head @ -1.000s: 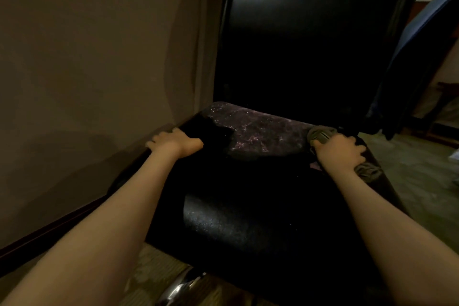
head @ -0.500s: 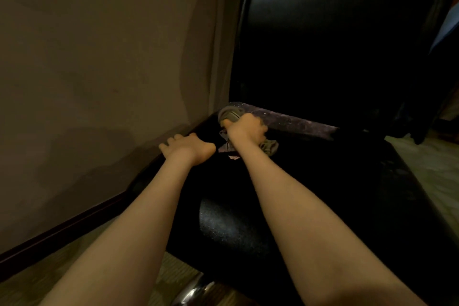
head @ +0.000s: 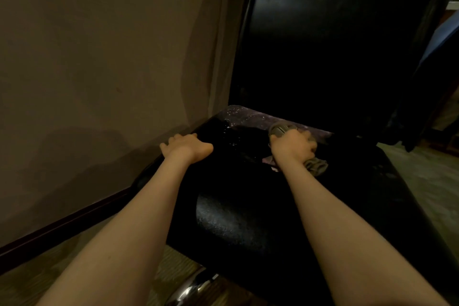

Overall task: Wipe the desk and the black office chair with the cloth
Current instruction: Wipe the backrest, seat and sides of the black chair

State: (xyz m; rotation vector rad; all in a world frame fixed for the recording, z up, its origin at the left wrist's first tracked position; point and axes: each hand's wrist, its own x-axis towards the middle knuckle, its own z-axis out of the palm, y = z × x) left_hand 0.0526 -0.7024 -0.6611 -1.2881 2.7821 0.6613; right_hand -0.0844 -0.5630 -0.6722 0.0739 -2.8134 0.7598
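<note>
There is one black office chair (head: 248, 206), one cloth (head: 316, 166) and two hands with bare arms.

The left hand (head: 185, 145) is on the left edge of the seat. Its fingers bend over that edge and hold it, and the thumb lies on top of the seat.

The right hand (head: 293, 146) is a fist around the cloth. It presses the cloth down on the seat, close to the back edge and a bit right of the middle. The cloth is gray, soft and all bunched up. One bit sticks out past the fingers and one bit sticks out by the wrist.

The seat is wide, dark and a little shiny, with tiny bumps on the front part. Along the back edge there is one worn strip (head: 253, 117), pale purple and cracked, with small light specks. The tall chair back (head: 323, 45) stands right behind the seat. It is smooth and very dark.

One plain tan wall (head: 99, 57) is just beside the chair's left edge, so the left hand sits in the narrow gap next to it. One dark strip (head: 62, 226) runs along the bottom of the wall. The floor (head: 427, 176) looks like carpet. One shiny metal leg (head: 191, 288) shows under the front edge of the seat. The two arms hide part of the seat.
</note>
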